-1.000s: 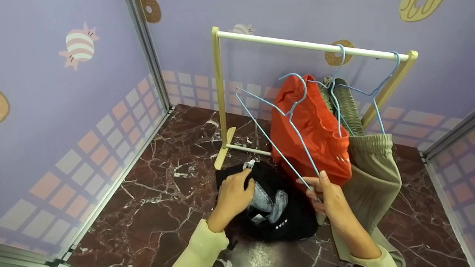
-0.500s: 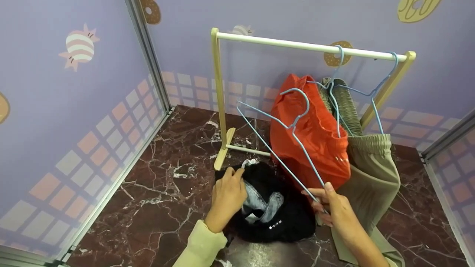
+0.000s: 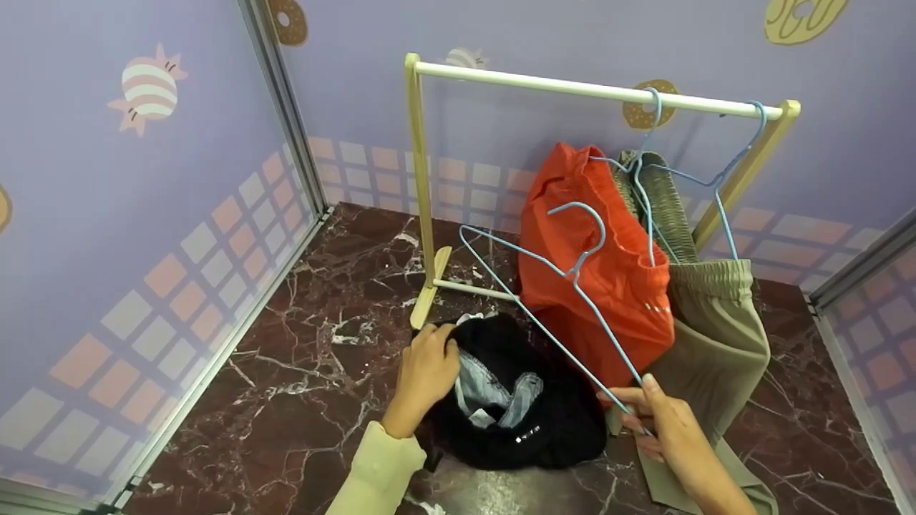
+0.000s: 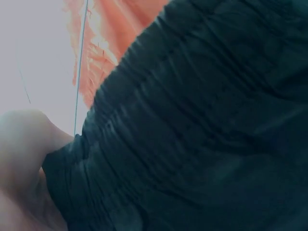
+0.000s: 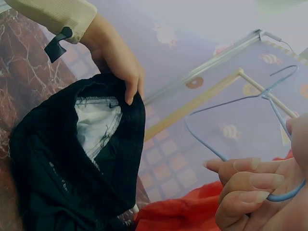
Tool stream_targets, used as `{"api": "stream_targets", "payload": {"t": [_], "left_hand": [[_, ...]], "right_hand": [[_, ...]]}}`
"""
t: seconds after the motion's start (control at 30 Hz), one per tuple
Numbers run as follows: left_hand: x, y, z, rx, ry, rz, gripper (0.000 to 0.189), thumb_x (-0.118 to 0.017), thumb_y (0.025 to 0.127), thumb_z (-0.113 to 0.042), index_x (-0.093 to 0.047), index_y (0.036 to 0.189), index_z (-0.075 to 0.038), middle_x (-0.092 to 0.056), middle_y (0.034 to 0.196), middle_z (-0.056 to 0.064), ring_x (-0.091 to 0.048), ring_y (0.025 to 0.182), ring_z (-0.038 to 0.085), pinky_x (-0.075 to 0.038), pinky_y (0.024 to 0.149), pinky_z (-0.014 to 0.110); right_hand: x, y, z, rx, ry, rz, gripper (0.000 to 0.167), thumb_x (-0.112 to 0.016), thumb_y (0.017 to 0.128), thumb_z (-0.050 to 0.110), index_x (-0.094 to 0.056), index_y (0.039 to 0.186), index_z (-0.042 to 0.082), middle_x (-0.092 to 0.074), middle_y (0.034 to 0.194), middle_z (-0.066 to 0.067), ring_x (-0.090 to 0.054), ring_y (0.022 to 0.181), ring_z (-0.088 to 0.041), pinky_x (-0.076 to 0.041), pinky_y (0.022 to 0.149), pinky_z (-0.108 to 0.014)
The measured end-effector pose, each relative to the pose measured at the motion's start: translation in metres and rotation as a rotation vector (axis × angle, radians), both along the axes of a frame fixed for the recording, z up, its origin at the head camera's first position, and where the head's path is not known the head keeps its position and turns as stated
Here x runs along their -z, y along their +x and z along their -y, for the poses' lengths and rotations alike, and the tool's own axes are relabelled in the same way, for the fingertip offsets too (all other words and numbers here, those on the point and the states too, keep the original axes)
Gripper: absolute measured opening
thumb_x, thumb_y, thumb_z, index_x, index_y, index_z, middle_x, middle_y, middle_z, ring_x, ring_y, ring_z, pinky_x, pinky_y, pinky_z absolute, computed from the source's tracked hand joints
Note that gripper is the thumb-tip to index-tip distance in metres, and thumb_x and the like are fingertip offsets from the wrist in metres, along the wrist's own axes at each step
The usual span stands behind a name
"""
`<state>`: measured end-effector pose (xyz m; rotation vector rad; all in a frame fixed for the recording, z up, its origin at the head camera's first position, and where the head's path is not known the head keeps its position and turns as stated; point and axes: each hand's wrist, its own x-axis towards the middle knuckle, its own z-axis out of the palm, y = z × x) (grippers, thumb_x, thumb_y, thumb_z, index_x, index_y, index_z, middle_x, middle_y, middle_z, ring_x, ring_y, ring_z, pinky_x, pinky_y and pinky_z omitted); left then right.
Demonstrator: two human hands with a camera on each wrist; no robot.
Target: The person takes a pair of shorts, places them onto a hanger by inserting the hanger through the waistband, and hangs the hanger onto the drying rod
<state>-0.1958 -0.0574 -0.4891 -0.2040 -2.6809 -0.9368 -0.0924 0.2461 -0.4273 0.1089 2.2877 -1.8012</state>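
My left hand (image 3: 424, 368) pinches the elastic waistband of a pair of black pants (image 3: 565, 429), which sit bunched on the floor. Their waist gapes, showing pale blue-grey and white lining inside. In the left wrist view the gathered waistband (image 4: 115, 110) runs up from the thumb. The right hand (image 3: 676, 429) grips one lower corner of a light blue wire hanger (image 3: 545, 331). Tilted, the hanger has its hook up and its far corner toward the rack, with no garment on it. In the right wrist view the fingers (image 5: 245, 183) curl round the hanger's end.
A small wooden rack (image 3: 417, 164) with a white rail (image 3: 537, 80) stands against the back wall. From it hang red pants (image 3: 594, 250) and khaki pants (image 3: 715, 322) on blue hangers, khaki legs trailing on the marbled floor (image 3: 308, 400). Patterned walls (image 3: 215, 179) enclose the sides.
The right hand has lowered the hanger toward me and slightly right. The left hand has shifted a little left along the black waistband, and the waist opening has spread wider.
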Motion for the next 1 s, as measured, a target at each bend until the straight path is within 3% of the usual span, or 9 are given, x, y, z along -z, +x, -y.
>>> {"api": "stream_targets", "payload": {"t": [0.57, 0.77, 1.0], "left_hand": [[0.016, -0.012, 0.013, -0.009, 0.14, 0.022, 0.026, -0.057, 0.092, -0.015, -0.069, 0.114, -0.006, -0.068, 0.097, 0.013, -0.065, 0.093, 0.035, -0.049, 0.081, 0.049], [0.021, -0.016, 0.015, -0.012, 0.161, 0.001, 0.02, -0.059, 0.092, -0.015, -0.07, 0.105, -0.006, -0.068, 0.094, 0.014, -0.065, 0.093, 0.035, -0.049, 0.082, 0.048], [0.022, -0.018, 0.017, -0.028, 0.193, 0.074, 0.017, -0.056, 0.094, -0.02, -0.068, 0.091, -0.008, -0.067, 0.089, 0.013, -0.065, 0.093, 0.036, -0.048, 0.08, 0.048]], "right_hand": [[0.013, 0.011, -0.028, -0.128, 0.034, 0.053, 0.067, -0.016, 0.107, 0.041, -0.063, 0.119, -0.004, -0.046, 0.067, 0.004, -0.03, 0.044, -0.004, -0.03, 0.042, -0.017], [0.012, 0.015, -0.037, -0.15, 0.03, 0.11, 0.067, -0.02, 0.106, 0.043, -0.064, 0.119, -0.005, -0.049, 0.065, 0.003, -0.028, 0.043, -0.003, -0.031, 0.041, -0.018], [0.013, 0.019, -0.048, -0.21, 0.065, 0.124, 0.066, -0.021, 0.107, 0.04, -0.062, 0.121, -0.009, -0.051, 0.065, 0.005, -0.03, 0.044, -0.002, -0.033, 0.042, -0.018]]}}
